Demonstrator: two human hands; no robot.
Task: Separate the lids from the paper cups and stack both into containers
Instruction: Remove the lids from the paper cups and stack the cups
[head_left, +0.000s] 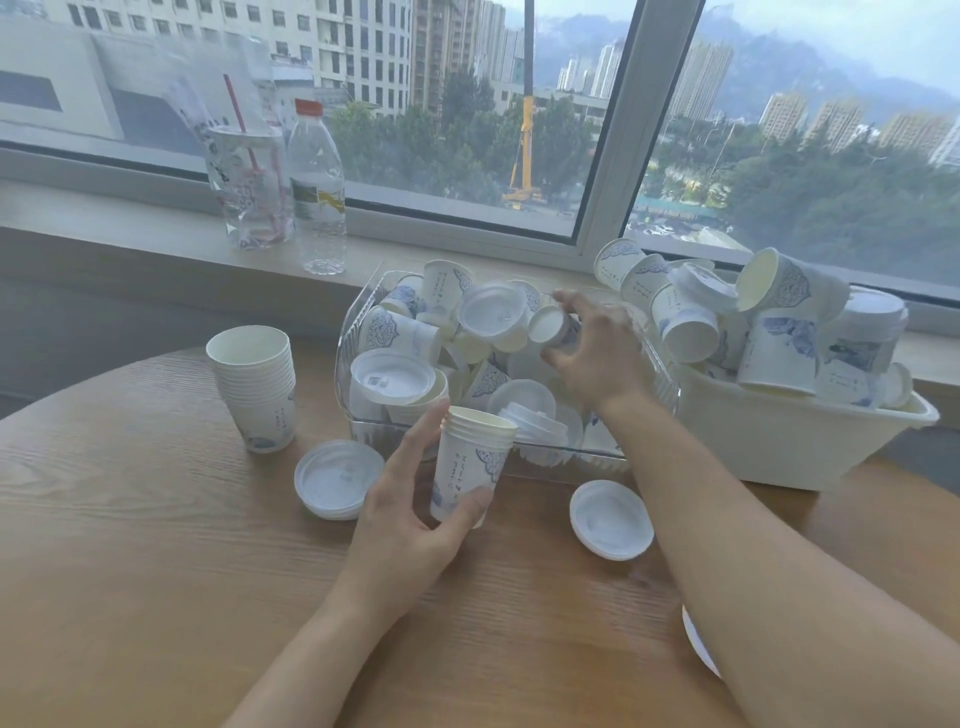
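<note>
My left hand (410, 514) grips a short cup stack (470, 462) on the table while my right hand (592, 348) closes round a lidded cup (553, 326) in the clear bin (343, 358), so most sorting remains.

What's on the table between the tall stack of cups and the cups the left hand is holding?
A stack of white lids lies between the tall cup stack and the cups in the left hand, seen in the head view.

White lid (698, 644) half hidden behind right forearm, cup print (470, 467) too blurred to read (script-like) — white tub (779, 441) partly covered.
</note>
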